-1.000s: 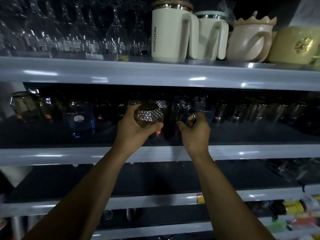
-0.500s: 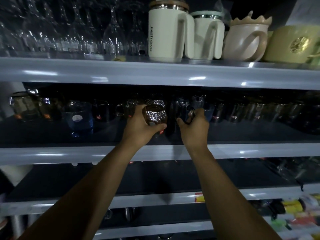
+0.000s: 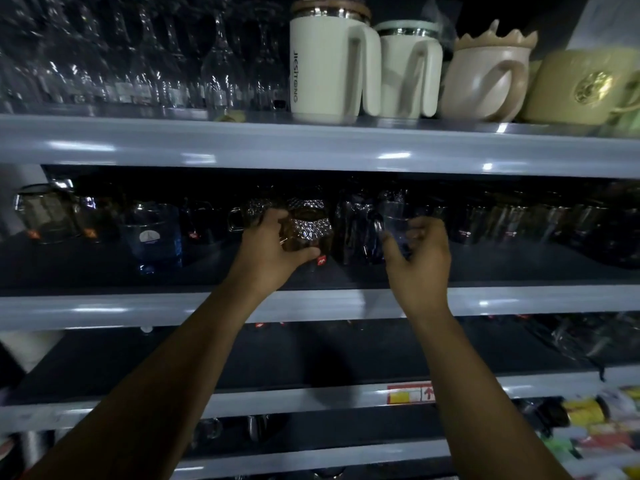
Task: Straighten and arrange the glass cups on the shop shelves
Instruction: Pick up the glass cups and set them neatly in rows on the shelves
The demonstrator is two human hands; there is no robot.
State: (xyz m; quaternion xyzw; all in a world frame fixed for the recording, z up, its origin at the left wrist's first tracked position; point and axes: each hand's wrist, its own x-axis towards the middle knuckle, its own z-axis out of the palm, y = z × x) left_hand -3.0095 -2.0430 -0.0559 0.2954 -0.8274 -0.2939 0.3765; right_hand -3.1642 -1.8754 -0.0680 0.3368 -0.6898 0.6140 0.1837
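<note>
Since a second ago the amber cup went from tilted to upright at the middle shelf, gripped by the left hand. The right hand holds a clear cup just beside it. This looks like the placing step; next, both should be set into the row.

The left hand moves the amber cup deeper into the row; the right hand shifts right, gripping a clear cup.
</note>
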